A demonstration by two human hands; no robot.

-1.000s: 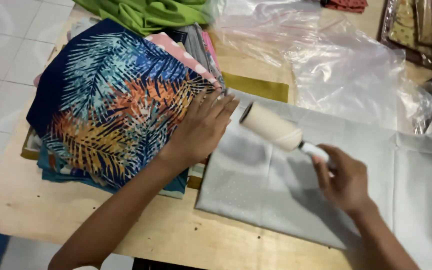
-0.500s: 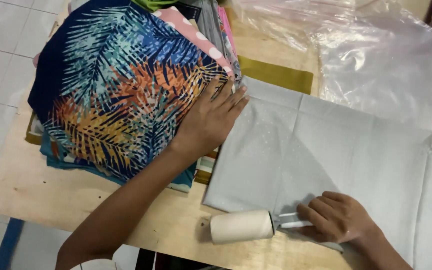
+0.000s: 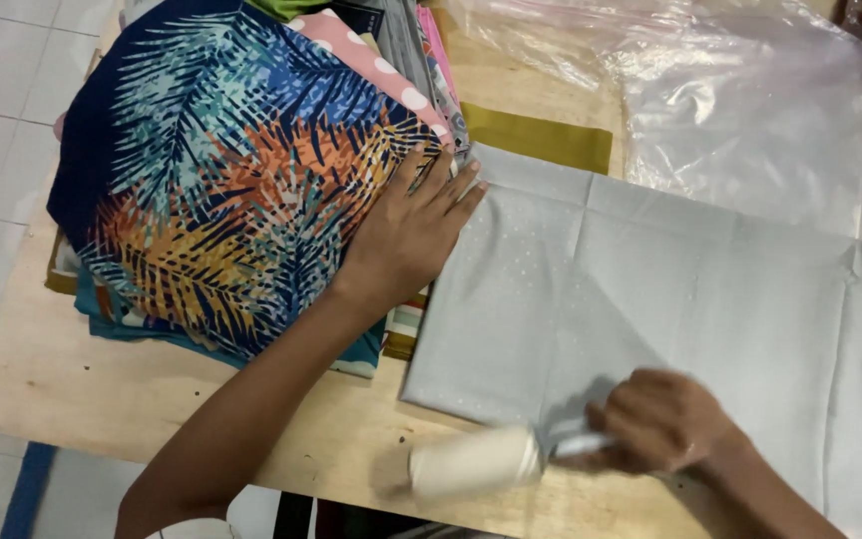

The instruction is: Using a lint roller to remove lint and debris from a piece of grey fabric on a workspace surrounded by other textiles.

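Since half a second ago, right hand (image 3: 662,419), closed on its handle, nudges the cream lint roller (image 3: 474,462) off the soft grey folded cloth's (image 3: 650,289) near edge; left hand (image 3: 413,235) presses flat, open, on the cloth's corner.

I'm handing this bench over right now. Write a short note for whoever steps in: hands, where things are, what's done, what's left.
Left hand: flat, pressing down the far-left corner of the pale grey fabric.
Right hand: gripping the lint roller by its handle; the roll sits past the fabric's near edge on the wooden table.
Leaf-print fabric stack lies left, clear plastic bags behind.
Done: cannot tell how much is rolled.
Left: probably more passes.
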